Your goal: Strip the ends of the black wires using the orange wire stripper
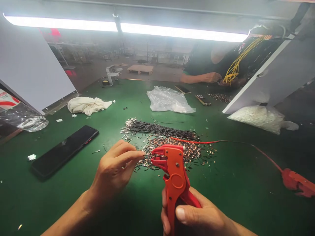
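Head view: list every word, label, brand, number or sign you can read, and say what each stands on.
No text can be read.
Bottle at the left edge: its red-and-white label shows, but any print is too blurred to read.
Red hand tool in the right hand: no readable lettering.
Phone: no readable mark.

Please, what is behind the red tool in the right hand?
Behind the red tool lies a pile of wire scraps, and farther back a bundle of black wires. What its body covers cannot be seen.
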Tool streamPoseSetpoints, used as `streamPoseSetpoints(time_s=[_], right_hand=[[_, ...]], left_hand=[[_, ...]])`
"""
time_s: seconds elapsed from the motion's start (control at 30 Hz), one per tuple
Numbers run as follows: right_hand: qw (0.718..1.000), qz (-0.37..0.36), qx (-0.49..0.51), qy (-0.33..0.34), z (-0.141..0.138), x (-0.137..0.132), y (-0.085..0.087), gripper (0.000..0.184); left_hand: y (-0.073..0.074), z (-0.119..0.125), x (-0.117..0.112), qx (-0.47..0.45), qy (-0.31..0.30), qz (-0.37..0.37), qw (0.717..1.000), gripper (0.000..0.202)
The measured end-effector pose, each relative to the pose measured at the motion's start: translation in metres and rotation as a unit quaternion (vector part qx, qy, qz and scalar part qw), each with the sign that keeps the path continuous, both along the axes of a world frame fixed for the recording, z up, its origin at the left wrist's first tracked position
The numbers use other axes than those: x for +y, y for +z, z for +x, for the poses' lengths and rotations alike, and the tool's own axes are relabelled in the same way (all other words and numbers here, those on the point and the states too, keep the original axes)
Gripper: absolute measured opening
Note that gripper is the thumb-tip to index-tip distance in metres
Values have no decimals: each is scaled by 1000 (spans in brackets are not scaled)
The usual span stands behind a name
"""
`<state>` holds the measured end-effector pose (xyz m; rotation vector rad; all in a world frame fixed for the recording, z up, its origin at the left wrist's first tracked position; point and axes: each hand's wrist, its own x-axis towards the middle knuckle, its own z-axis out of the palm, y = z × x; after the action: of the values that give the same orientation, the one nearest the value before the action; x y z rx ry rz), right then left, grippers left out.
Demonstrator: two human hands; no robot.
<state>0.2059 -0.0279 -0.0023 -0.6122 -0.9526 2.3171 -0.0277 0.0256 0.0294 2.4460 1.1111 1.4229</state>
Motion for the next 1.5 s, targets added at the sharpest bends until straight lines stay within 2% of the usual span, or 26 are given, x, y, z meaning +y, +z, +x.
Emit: streamPoseSetpoints(time_s=[0.47,0.67,0.83,1.0,1.17,1.27,1.37,1.5], right_hand=[[1000,5,-21,-21,1,-4,0,40],[997,34,-58,-29,-2,-2,8,45],[996,41,-79,-20,-3,-2,7,49],[995,14,-93,-32,-2,-4,4,50],[990,-69,-99,-71,-4,-2,5,45],[991,-89,-73,-72,-5,-1,7,42],[990,-106,-41,-77,-5,0,7,36],[992,-111,-8,-59,-2,0,4,38]], left_hand=[[2,-1,-1,10,-16,9,1000,26],[3,1,-1,1,-13,3,1000,24],[2,1,1,6,-3,11,1000,20],[-2,0,2,14,6,-2,1000,18],[-14,1,2,33,-4,-35,999,15],[-19,4,2,43,1,-55,998,13],[-18,6,1,53,15,-51,997,11],[-15,8,0,65,33,-34,997,11]])
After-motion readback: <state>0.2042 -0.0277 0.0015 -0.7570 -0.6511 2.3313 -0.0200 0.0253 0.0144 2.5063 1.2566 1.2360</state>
